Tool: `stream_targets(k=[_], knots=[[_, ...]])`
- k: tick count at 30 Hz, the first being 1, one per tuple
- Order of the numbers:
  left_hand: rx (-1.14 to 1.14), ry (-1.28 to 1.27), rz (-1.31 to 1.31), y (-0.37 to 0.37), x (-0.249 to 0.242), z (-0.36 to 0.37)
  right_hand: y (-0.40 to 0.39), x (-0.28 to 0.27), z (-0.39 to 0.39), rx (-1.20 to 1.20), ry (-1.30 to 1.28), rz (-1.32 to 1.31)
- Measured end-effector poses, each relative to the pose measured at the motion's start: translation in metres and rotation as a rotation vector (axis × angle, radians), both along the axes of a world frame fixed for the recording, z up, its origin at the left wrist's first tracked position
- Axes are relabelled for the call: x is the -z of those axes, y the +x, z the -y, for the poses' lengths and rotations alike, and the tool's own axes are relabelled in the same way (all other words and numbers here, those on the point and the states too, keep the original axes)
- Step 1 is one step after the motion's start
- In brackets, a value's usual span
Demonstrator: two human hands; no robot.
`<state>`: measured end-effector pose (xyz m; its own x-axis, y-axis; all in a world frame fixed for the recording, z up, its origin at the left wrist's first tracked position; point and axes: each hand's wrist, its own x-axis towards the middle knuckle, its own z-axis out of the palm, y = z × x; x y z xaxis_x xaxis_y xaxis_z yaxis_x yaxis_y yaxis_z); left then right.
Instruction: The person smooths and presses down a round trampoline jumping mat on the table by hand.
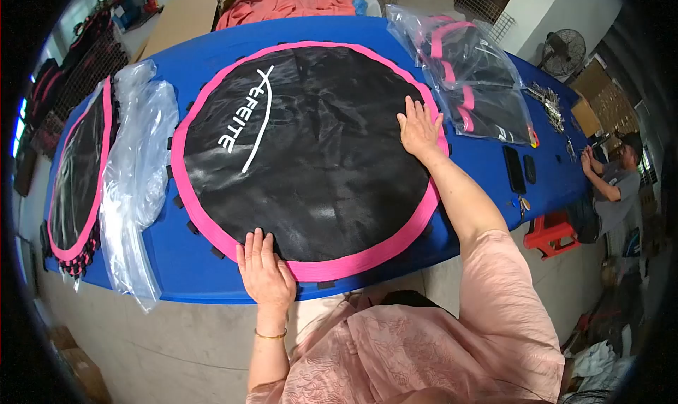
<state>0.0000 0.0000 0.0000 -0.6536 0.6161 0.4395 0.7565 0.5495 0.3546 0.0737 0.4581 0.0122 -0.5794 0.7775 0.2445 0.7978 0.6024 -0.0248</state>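
Observation:
A round black trampoline mat (318,143) with a pink border and white lettering lies spread on a blue table (282,28). Small dark tabs stick out around its rim. My left hand (267,268) rests flat on the near-left border, fingers stretched out. On the mat's right side, my right hand (420,126) lies with fingers spread, touching the black fabric and the pink edge. Neither hand holds anything.
Clear plastic bags (134,171) lie to the left, beside more pink-edged mats (81,178). A bagged mat (477,75) is at the upper right. Metal pieces (549,107) and a phone (514,169) lie farther right. Another person (616,185) is near a red stool (551,233).

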Motion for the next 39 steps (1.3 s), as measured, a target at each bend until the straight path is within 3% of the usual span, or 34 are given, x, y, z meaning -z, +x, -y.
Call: stream_targets(k=[8, 19, 31, 39], knots=[[0.003, 0.041, 0.002, 0.001, -0.009, -0.001, -0.074, 0.008, 0.032, -0.199, 0.067, -0.069], [-0.009, 0.047, 0.018, 0.002, -0.01, -0.001, -0.175, 0.01, 0.14, -0.594, 0.04, -0.112], [-0.005, 0.066, 0.014, 0.002, -0.009, -0.002, -0.167, 0.005, 0.112, -0.521, 0.068, -0.111], [-0.008, 0.036, 0.008, 0.002, -0.01, 0.0, -0.12, -0.006, 0.191, -0.883, 0.088, -0.01]])
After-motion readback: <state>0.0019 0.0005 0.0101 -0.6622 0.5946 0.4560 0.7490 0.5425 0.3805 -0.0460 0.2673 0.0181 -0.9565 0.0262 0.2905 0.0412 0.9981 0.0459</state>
